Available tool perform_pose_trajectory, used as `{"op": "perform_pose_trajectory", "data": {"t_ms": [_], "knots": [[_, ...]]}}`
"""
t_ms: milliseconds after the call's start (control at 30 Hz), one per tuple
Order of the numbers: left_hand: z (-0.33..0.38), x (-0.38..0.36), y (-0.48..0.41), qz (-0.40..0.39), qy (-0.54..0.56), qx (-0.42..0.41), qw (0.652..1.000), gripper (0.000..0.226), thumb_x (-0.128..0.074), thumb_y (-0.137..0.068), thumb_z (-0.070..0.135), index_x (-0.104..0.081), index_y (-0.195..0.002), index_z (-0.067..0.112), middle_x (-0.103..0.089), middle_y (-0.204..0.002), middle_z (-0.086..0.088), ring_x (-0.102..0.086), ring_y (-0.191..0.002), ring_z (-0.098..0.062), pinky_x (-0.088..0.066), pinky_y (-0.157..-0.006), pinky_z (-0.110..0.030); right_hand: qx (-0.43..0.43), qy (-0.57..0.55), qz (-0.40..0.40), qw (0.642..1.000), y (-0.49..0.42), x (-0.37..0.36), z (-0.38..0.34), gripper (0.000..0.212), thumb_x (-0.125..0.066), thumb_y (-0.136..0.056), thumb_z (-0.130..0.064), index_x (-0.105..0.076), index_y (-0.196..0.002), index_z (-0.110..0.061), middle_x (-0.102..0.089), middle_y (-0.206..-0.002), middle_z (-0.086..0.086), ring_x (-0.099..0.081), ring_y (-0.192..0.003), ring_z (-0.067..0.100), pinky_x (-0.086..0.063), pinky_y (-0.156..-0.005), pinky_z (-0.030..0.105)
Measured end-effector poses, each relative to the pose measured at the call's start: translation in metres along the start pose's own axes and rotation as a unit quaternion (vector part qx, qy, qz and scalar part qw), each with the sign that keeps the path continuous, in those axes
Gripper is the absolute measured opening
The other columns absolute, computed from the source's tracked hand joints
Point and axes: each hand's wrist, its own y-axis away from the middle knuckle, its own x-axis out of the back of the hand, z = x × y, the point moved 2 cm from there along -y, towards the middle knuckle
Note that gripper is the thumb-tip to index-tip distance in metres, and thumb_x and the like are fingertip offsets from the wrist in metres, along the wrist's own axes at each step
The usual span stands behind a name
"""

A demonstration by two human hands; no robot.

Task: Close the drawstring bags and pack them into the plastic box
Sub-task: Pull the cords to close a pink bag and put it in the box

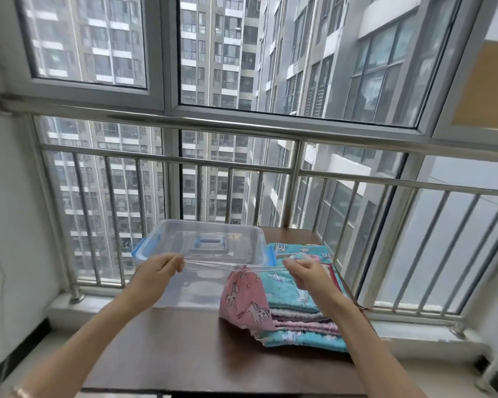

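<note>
Fingers [175, 262] of the left hand [160, 270] are curled tight around one end of the white drawstring [207, 264], and the other end is pinched the same way by the right hand [302, 271], so nothing's left loose on either side. The cord is stretched flat across the middle of the frame. The pink unicorn bag [243, 301] is hung from it just right of centre, and its bottom seems to be set down on the dark surface [184, 354]. Its neck looks cinched nearly shut already. The clear plastic box [193, 285] is parked right behind it at centre, and whether a lid is on it can't be told. At lower right, a stack of teal bags [296, 294] is touched by the pink one.

For this step, both ends should probably be pulled evenly and kept level, otherwise the fabric gets bunched to one side. Once the neck is fully gathered, the pull is best eased off so the bag isn't dragged off the surface.
</note>
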Motion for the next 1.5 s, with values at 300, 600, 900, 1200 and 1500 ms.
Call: {"op": "perform_pose_trajectory", "data": {"t_ms": [300, 600, 900, 1200, 1500], "knots": [[0.060, -0.029, 0.007, -0.073, 0.509, 0.110, 0.850, 0.035, -0.038, -0.100, 0.021, -0.061, -0.079, 0.004, -0.073, -0.099, -0.012, -0.066, -0.098, -0.024, -0.047, -0.088, -0.036, 0.005, -0.377, -0.162, 0.912, -0.002, -0.038, -0.043, 0.039, -0.041, -0.097, -0.016, -0.059, -0.124, 0.004, -0.062, -0.121, 0.020, -0.056, -0.121, 0.031, -0.037, -0.110, 0.041], [0.067, -0.038, -0.006, -0.107, 0.340, -0.046, 0.933, 0.042, -0.066, -0.076, 0.042, -0.072, -0.107, 0.013, -0.070, -0.114, -0.005, -0.063, -0.110, -0.021, -0.044, -0.098, -0.037, -0.005, -0.042, -0.186, 0.982, -0.008, -0.079, -0.059, 0.025, -0.054, -0.091, 0.000, -0.073, -0.104, -0.009, -0.059, -0.075, 0.001, -0.044, -0.065, 0.011, -0.043, -0.061, 0.019], [0.071, -0.064, -0.009, -0.114, 0.162, -0.077, 0.977, 0.051, -0.032, -0.091, 0.051, -0.041, -0.127, 0.016, -0.062, -0.096, -0.006, -0.064, -0.083, -0.008, -0.052, -0.069, -0.020, -0.003, -0.075, -0.144, 0.987, -0.006, -0.088, -0.063, 0.033, -0.059, -0.093, -0.028, -0.067, -0.093, 0.004, -0.058, -0.062, 0.000, -0.037, -0.050, 0.009, -0.032, -0.051, 0.020], [0.054, -0.062, -0.013, -0.143, 0.101, -0.034, 0.984, 0.055, -0.053, -0.082, 0.057, -0.071, -0.080, 0.005, -0.051, -0.061, 0.004, -0.043, -0.057, -0.011, -0.035, -0.058, -0.026, 0.039, -0.011, -0.029, 0.999, -0.002, -0.087, -0.061, 0.015, -0.067, -0.087, -0.010, -0.067, -0.082, 0.004, -0.069, -0.064, 0.012, -0.049, -0.044, 0.012, -0.044, -0.046, 0.025], [0.045, -0.057, -0.014, -0.106, 0.140, 0.021, 0.984, 0.020, -0.064, -0.089, 0.030, -0.072, -0.073, 0.021, -0.055, -0.054, 0.015, -0.044, -0.052, 0.002, -0.035, -0.055, -0.015, 0.023, 0.029, -0.048, 0.998, 0.004, -0.090, -0.065, 0.035, -0.067, -0.079, -0.004, -0.055, -0.109, -0.016, -0.063, -0.083, 0.004, -0.057, -0.063, 0.010, -0.048, -0.057, 0.021]]}}
